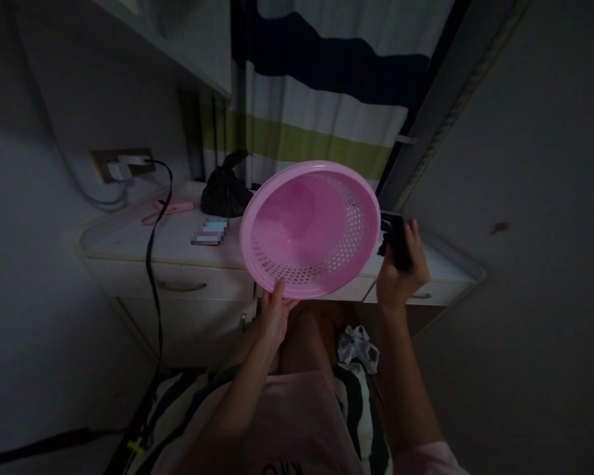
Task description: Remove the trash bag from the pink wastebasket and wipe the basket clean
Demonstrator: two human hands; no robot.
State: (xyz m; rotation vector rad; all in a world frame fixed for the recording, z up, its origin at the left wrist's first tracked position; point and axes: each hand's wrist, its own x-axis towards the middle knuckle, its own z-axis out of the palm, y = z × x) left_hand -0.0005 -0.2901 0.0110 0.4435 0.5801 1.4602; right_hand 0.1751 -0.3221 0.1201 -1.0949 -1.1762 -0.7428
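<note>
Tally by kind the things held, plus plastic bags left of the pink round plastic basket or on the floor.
Pink round plastic basket, left hand: 1
Blurred black object, right hand: 1
Bags, black plastic bag on white desk, crumpled whitish plastic bag on floor: 2
Total: 4

One head-worn camera looks forward and down over the wearer's lap [304, 349], close above both hands [273, 321], facing the worktop [123, 243] and, on the far side, a striped curtain [321, 112].
</note>
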